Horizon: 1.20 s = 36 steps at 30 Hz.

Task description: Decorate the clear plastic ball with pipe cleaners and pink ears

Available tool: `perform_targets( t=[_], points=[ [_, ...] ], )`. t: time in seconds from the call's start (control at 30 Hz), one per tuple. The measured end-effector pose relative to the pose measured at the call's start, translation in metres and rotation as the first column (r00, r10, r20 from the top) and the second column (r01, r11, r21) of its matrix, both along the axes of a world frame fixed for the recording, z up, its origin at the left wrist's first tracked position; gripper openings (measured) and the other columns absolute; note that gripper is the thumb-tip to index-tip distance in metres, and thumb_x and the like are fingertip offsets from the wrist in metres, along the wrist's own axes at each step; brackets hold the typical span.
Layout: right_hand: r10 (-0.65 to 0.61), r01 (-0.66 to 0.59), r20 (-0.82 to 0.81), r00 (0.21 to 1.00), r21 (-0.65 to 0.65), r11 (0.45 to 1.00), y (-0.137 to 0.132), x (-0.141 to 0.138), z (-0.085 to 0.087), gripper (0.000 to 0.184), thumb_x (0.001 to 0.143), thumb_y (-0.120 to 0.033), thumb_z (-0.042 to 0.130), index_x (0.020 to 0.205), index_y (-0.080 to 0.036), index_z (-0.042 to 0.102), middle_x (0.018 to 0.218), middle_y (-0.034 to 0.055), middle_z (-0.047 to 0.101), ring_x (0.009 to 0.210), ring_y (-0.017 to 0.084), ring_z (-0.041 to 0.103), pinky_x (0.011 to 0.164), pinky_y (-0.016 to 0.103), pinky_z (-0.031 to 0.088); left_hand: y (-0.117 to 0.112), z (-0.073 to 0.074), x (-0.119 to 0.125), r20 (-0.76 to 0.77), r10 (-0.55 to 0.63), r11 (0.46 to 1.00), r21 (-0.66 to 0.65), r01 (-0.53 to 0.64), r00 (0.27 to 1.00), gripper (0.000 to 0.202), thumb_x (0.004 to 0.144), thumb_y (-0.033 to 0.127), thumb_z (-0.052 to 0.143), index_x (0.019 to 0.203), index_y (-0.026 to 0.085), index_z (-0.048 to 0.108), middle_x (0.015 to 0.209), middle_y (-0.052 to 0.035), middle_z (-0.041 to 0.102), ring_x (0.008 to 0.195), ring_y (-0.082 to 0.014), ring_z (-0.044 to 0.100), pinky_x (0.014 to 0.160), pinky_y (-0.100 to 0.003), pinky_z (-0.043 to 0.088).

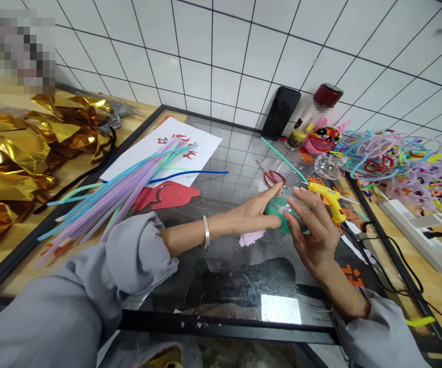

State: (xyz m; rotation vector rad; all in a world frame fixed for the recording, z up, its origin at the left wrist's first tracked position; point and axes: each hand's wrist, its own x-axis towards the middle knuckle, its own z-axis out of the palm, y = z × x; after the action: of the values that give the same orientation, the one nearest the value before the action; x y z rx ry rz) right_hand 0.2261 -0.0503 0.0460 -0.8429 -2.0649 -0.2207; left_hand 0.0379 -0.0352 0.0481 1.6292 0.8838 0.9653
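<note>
Between my two hands is a green ball (273,205), its top looking clear and its lower part green; the fingers cover much of it. My left hand (249,214) grips it from the left, index finger stretched along the far side and thumb at the near side. From the right, my right hand (316,230) presses its thumb and curved fingers against the ball. A small lilac fuzzy piece (251,238) lies just below my left hand. Scissors with red handles (273,177) rest beyond the ball, and a yellow glue gun (330,199) lies right of it.
Lilac, blue and green pipe cleaners (129,179) lie across white paper (144,145) and a red cutout (171,195) at left. A phone (281,112) leans on the wall near a bottle (301,125). Tangled pipe cleaners (401,158) and a power strip (420,235) sit right.
</note>
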Motion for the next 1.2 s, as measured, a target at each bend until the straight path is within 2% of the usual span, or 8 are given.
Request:
perform_targets(
  t=[0.2,0.43,0.57,0.67,0.77,0.97,1.07,1.2],
  points=[
    [0.020,-0.020,0.017,1.000,0.004,1.000,-0.001,-0.001,-0.001,0.045,0.088,-0.012,0.066,0.130,-0.028,0.061,0.127,0.0121,0.068,0.124,0.031,0.064,0.111,0.063,0.044,0.005,-0.001,-0.010,0.029,-0.081,0.994,-0.076,0.083,0.996,0.067,0.082,0.026,0.061,0.147,0.022,0.047,0.155,-0.0080,0.048,0.143,-0.0289,0.047,0.116,-0.044,0.042],
    [0.021,-0.021,0.008,1.000,-0.008,1.000,-0.003,-0.003,-0.003,0.044,0.091,-0.014,0.063,0.134,-0.026,0.061,0.129,0.0123,0.068,0.126,0.030,0.062,0.114,0.061,0.041,0.004,-0.004,-0.008,-0.012,-0.117,0.990,-0.083,0.115,0.993,0.074,0.088,0.028,0.055,0.156,0.015,0.029,0.163,-0.0118,0.034,0.149,-0.0308,0.036,0.121,-0.046,0.031],
    [0.032,-0.031,0.018,0.999,-0.013,0.999,-0.004,-0.003,-0.004,0.047,0.091,-0.013,0.062,0.136,-0.026,0.058,0.133,0.0133,0.066,0.127,0.030,0.061,0.115,0.062,0.038,0.003,-0.004,-0.008,-0.045,-0.137,0.987,-0.091,0.133,0.990,0.078,0.089,0.029,0.053,0.159,0.015,0.020,0.154,-0.0130,0.047,0.137,-0.0313,0.049,0.114,-0.047,0.039],
    [0.062,-0.060,0.048,0.997,-0.045,0.997,-0.007,-0.002,-0.002,0.050,0.091,-0.010,0.059,0.139,-0.024,0.055,0.137,0.0154,0.062,0.133,0.031,0.056,0.117,0.064,0.034,0.002,-0.002,-0.007,-0.073,-0.117,0.991,-0.072,0.111,0.991,0.079,0.087,0.025,0.052,0.159,0.014,0.021,0.140,-0.0133,0.059,0.124,-0.0300,0.058,0.106,-0.046,0.044],
    [0.092,-0.083,0.074,0.993,-0.112,0.990,-0.008,0.000,0.005,0.049,0.093,-0.007,0.051,0.140,-0.023,0.052,0.139,0.0168,0.058,0.135,0.030,0.053,0.117,0.064,0.033,0.002,0.001,-0.006,-0.112,-0.091,0.995,-0.052,0.085,0.990,0.079,0.084,0.024,0.051,0.157,0.009,0.024,0.134,-0.0161,0.062,0.111,-0.0294,0.063,0.100,-0.046,0.048],
    [0.031,-0.024,0.113,0.993,-0.069,0.997,-0.004,0.006,0.024,0.022,0.093,-0.010,0.055,0.113,-0.017,0.059,0.122,0.0177,0.063,0.117,0.026,0.061,0.095,0.043,0.054,-0.003,0.008,-0.003,-0.111,-0.022,1.000,0.000,0.022,0.994,0.073,0.084,0.021,0.053,0.154,0.009,0.034,0.132,-0.0162,0.063,0.119,-0.0311,0.059,0.103,-0.046,0.046],
    [-0.048,0.043,0.244,0.969,0.024,0.999,-0.006,0.006,0.031,0.011,0.093,-0.009,0.056,0.100,-0.017,0.060,0.107,0.0151,0.066,0.099,0.024,0.063,0.082,0.037,0.053,-0.005,0.009,-0.002,-0.121,-0.024,1.000,0.002,0.024,0.992,0.072,0.085,0.020,0.052,0.154,0.012,0.034,0.138,-0.0155,0.060,0.116,-0.0295,0.060,0.103,-0.047,0.045],
    [-0.167,0.105,0.453,0.876,0.159,0.982,-0.012,0.003,0.038,0.012,0.095,-0.008,0.051,0.091,-0.017,0.059,0.088,0.0105,0.067,0.078,0.022,0.056,0.069,0.035,0.046,-0.003,0.004,-0.002,-0.116,-0.050,0.999,0.006,0.051,0.992,0.077,0.086,0.030,0.061,0.155,0.017,0.032,0.150,-0.0147,0.050,0.126,-0.0302,0.057,0.108,-0.047,0.043]
  ],
)
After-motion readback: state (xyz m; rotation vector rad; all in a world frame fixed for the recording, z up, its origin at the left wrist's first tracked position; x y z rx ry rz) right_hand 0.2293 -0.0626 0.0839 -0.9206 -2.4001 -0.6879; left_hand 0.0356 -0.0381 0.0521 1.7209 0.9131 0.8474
